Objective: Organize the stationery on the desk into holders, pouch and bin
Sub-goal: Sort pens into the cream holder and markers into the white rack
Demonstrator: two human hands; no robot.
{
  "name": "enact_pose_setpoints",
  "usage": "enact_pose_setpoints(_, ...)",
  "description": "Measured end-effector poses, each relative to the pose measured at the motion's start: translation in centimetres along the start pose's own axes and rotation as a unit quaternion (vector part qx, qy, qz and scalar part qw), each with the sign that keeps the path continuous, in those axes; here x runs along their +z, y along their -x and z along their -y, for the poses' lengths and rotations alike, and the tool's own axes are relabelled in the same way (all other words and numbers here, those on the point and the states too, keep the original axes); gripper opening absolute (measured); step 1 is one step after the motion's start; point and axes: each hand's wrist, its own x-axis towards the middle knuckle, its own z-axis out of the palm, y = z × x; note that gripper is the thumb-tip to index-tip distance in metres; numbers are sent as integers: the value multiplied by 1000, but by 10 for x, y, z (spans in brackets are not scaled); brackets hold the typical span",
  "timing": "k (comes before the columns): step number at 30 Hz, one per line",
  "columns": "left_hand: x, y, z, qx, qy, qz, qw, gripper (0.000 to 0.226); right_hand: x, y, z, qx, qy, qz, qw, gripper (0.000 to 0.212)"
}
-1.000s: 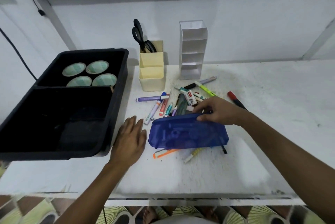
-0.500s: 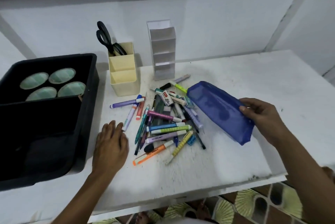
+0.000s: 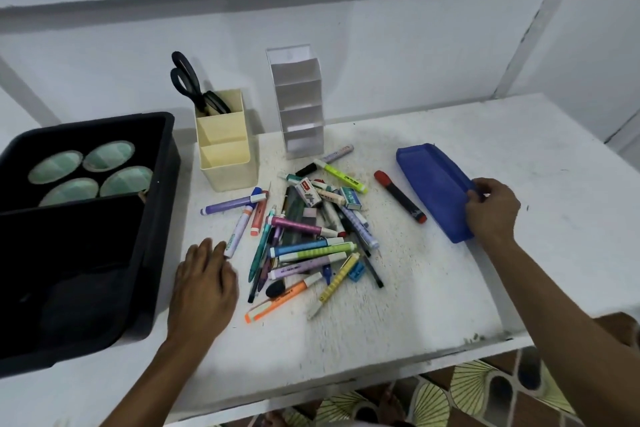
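Observation:
A blue pouch [image 3: 433, 187] lies on the white desk at the right, and my right hand [image 3: 491, 208] grips its near right edge. A heap of markers, highlighters, pens and erasers [image 3: 311, 236] covers the middle of the desk. A red and black marker [image 3: 400, 196] lies between the heap and the pouch. My left hand [image 3: 204, 284] rests flat on the desk, fingers spread, its fingertips by a white and purple marker [image 3: 239, 231]. Behind the heap stand a yellow holder [image 3: 227, 156] with black scissors [image 3: 194, 85] in it and a white tiered holder [image 3: 299, 104].
A black bin [image 3: 138, 246] fills the left side, with several tape rolls [image 3: 90, 170] in its far compartment. The white desk [image 3: 398, 322] ends at a front edge near me and a wall runs behind the holders.
My right hand lifted the blue pouch off the heap and carried it right, down onto the desk. That uncovered the pens beneath. My left hand stayed flat in place.

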Motion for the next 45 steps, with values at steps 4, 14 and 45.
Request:
enact_pose_setpoints(4,0,0,-1,-4,-1,-5,1000,43,3,-1,-4,-56,47,10,997,23)
enact_pose_setpoints(14,0,0,-1,-5,9,-5,1000,44,32,17,11,-97,76,25,992,17)
enact_pose_setpoints(45,-16,-7,-14,-12,145,-62,988,32,60,54,62,-225,164,208,938,17)
